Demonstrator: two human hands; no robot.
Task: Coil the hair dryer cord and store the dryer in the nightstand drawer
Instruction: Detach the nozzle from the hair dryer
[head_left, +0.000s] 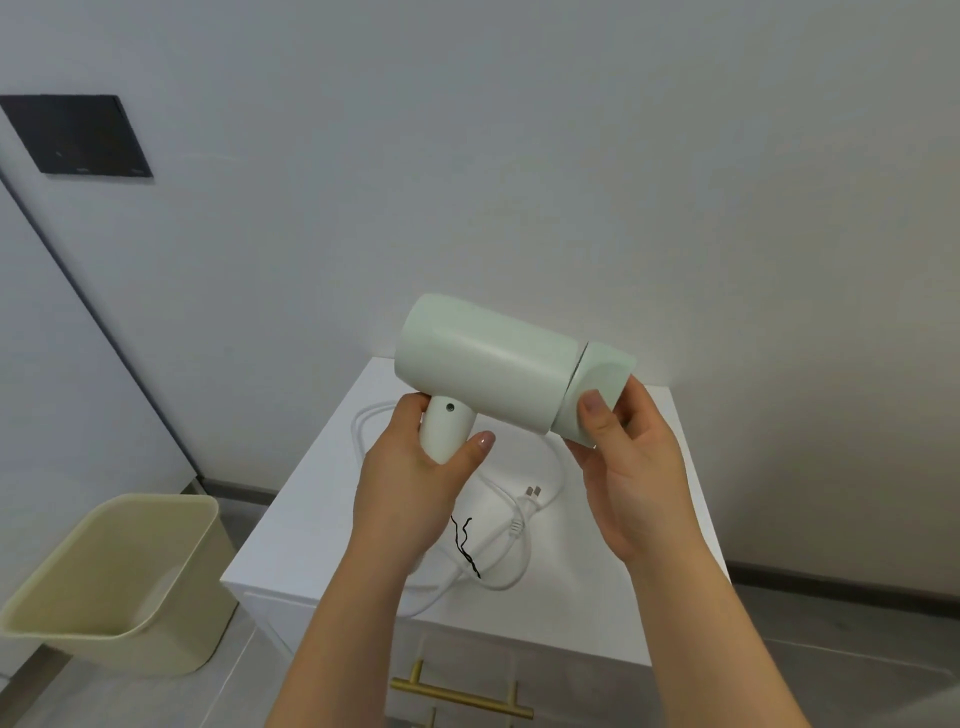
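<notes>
Hair dryer (483, 364) held up in both hands, left hand (410, 483) curled round its handle (444, 431), right hand (634, 467) pinching its front end (597, 384) – white cord (498, 525) lying loose under the hands, on the white nightstand (597, 597) – yellow bin (119, 571) off past the left hand

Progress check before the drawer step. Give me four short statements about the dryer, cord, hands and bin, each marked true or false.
1. The left hand grips the hair dryer by its handle. True.
2. The cord is wound round the dryer. False: it lies loose on the nightstand.
3. The right hand holds the dryer's nozzle end. True.
4. The bin stands on the nightstand. False: it stands on the floor, left of it.
</notes>
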